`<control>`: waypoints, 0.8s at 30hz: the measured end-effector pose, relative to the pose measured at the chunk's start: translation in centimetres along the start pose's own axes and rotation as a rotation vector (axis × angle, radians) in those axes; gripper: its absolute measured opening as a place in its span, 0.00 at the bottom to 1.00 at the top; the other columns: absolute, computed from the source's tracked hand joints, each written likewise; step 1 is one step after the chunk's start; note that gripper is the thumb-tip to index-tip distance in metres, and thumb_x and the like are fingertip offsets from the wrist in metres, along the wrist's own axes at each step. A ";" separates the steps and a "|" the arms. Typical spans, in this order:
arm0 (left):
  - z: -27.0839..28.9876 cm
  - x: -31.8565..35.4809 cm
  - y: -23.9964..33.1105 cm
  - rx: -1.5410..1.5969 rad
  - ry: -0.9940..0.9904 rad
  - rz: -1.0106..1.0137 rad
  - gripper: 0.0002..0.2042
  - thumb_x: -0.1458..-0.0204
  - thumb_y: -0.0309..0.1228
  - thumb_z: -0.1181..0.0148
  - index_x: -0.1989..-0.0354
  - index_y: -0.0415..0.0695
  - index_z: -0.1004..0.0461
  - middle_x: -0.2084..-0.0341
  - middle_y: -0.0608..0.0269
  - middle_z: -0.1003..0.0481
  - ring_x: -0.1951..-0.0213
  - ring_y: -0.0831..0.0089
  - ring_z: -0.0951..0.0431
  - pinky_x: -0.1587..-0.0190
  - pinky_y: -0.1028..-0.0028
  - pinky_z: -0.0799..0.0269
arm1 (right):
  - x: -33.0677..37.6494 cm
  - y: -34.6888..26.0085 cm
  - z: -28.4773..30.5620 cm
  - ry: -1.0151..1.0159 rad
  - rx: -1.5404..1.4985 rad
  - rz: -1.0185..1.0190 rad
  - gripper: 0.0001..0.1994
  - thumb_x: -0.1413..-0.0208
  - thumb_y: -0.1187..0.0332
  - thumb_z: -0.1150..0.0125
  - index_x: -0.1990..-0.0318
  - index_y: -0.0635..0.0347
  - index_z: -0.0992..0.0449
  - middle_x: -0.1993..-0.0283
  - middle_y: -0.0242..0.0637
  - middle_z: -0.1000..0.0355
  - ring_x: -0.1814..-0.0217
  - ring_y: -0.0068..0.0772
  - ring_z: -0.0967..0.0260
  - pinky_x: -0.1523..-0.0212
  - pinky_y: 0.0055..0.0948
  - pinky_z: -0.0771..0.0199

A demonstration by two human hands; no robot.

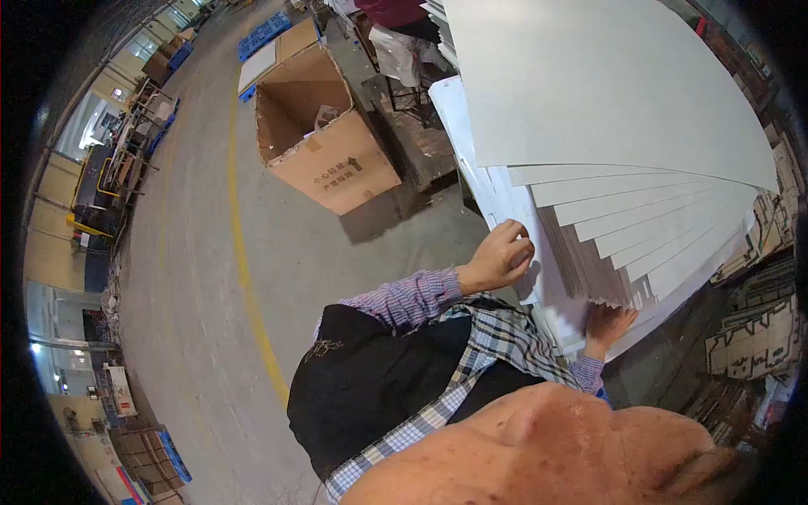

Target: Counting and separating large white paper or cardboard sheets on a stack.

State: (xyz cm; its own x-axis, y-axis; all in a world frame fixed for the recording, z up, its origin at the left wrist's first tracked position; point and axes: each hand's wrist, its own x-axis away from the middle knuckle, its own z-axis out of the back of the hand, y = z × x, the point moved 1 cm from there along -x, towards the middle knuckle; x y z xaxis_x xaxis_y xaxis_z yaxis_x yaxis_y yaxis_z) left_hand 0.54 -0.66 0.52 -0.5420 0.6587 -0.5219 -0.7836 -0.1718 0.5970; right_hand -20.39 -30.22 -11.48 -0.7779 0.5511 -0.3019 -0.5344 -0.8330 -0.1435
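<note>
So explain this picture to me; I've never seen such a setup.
There is no machine here, just a person's two bare hands. The picture comes from the left of two wide fisheye cameras worn on the head, looking down, so straight edges bend. A fanned stack of pale boards lies over white sheets. The left hand is curled beside them; the right hand is at the stack's near edge. Whether either grips anything is unclear.
</note>
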 end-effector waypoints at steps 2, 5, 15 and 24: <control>-1.2 -0.1 -0.3 0.046 -0.039 -0.010 0.13 0.54 0.24 0.33 0.59 0.40 0.25 0.59 0.51 0.29 0.53 0.51 0.28 0.49 0.56 0.29 | -0.4 -1.6 2.0 0.072 -0.156 -0.008 0.32 0.44 0.55 0.35 0.32 0.57 0.28 0.30 0.60 0.36 0.28 0.69 0.42 0.22 0.64 0.52; -3.3 0.0 -0.1 0.037 -0.007 -0.088 0.14 0.50 0.24 0.34 0.54 0.39 0.26 0.58 0.50 0.31 0.54 0.50 0.28 0.50 0.54 0.30 | 0.4 -1.5 2.2 0.214 -0.217 0.025 0.29 0.46 0.58 0.35 0.38 0.60 0.24 0.36 0.63 0.31 0.29 0.71 0.41 0.23 0.65 0.49; -4.9 0.9 -1.5 -0.066 0.086 -0.204 0.18 0.53 0.27 0.44 0.51 0.37 0.26 0.49 0.43 0.30 0.40 0.43 0.31 0.33 0.46 0.37 | 0.0 -2.2 3.4 -0.017 -0.235 -0.043 0.27 0.46 0.56 0.35 0.40 0.58 0.23 0.37 0.53 0.28 0.29 0.62 0.39 0.24 0.63 0.48; -6.2 1.9 -2.5 -0.095 0.032 -0.188 0.23 0.51 0.28 0.45 0.44 0.39 0.25 0.43 0.45 0.30 0.34 0.48 0.33 0.28 0.47 0.44 | 0.6 -2.0 2.1 0.265 -0.714 -0.096 0.16 0.43 0.70 0.38 0.48 0.63 0.19 0.49 0.51 0.20 0.49 0.57 0.24 0.48 0.49 0.28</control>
State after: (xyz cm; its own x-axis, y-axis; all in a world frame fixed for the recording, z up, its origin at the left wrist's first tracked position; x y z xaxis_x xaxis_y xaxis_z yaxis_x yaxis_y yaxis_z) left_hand -0.45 -3.54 -5.72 -0.3922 0.6620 -0.6387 -0.8960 -0.1176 0.4282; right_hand -20.45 -28.16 -9.40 -0.5854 0.6670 -0.4608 -0.1822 -0.6621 -0.7269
